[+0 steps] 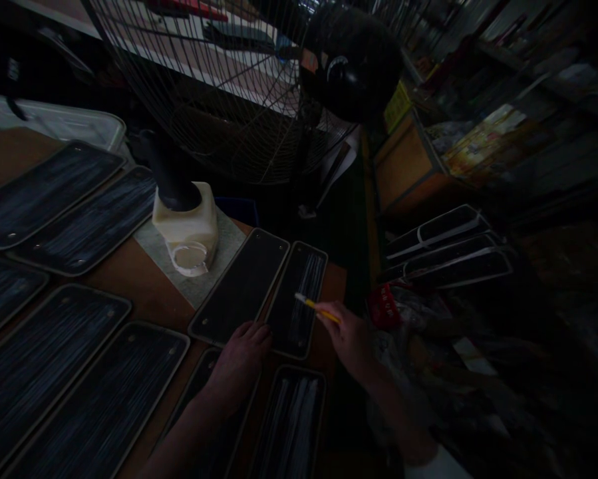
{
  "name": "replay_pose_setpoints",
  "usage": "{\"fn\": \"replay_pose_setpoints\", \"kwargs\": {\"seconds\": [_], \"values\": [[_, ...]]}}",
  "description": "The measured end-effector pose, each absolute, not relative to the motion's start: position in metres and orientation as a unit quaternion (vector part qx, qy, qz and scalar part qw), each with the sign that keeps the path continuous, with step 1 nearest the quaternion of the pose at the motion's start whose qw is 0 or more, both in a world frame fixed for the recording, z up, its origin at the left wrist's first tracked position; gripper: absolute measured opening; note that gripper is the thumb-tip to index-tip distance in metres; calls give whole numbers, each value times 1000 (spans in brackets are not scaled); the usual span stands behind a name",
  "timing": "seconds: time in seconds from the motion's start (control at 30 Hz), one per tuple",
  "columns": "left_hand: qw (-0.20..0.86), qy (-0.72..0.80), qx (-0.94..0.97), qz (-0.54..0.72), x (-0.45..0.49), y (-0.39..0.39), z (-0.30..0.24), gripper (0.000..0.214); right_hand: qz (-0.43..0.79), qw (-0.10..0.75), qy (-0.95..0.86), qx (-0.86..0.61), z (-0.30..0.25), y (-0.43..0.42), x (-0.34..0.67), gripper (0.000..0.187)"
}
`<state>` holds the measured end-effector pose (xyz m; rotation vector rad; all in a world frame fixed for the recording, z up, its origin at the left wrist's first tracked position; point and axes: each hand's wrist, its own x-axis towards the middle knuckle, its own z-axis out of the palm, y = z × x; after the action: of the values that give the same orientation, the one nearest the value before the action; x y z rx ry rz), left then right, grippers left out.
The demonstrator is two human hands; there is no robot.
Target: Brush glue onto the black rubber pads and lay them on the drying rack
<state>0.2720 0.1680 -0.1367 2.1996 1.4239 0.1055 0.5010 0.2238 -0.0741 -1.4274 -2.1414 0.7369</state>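
Observation:
My right hand (351, 339) is closed on a thin yellow-handled brush (316, 307). Its pale tip rests on a narrow dark panel (299, 299) streaked with white paint. My left hand (241, 362) lies flat with its fingers on the near edge of that panel and of the plain dark panel (241, 286) to its left. Another white-streaked panel (291, 419) lies just below my hands.
Several streaked dark panels (79, 372) cover the brown table (139, 279) at the left. A cream jug with a cut opening and a black top (186, 226) stands on a grey mat. A big wire fan guard (239, 93) stands behind. Stacked panels (446, 249) lie at the right.

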Motion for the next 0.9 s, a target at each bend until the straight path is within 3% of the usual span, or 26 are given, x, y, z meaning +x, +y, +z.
{"fn": "replay_pose_setpoints", "kwargs": {"seconds": [0.17, 0.3, 0.63, 0.77, 0.9], "values": [[258, 545, 797, 38, 271, 165, -128, 37, 156, 256, -792, -532, -102, 304, 492, 20], [262, 540, 799, 46, 269, 164, -130, 37, 136, 241, -799, -535, -115, 321, 481, 19], [273, 535, 799, 33, 264, 166, -132, 28, 234, 129, -854, -447, -97, 175, 472, 20], [269, 529, 805, 28, 262, 167, -135, 22, 309, 159, -811, -471, -79, 170, 477, 16], [264, 525, 809, 19, 261, 166, -136, 28, 279, 211, -784, -512, -82, 204, 478, 18]]}}
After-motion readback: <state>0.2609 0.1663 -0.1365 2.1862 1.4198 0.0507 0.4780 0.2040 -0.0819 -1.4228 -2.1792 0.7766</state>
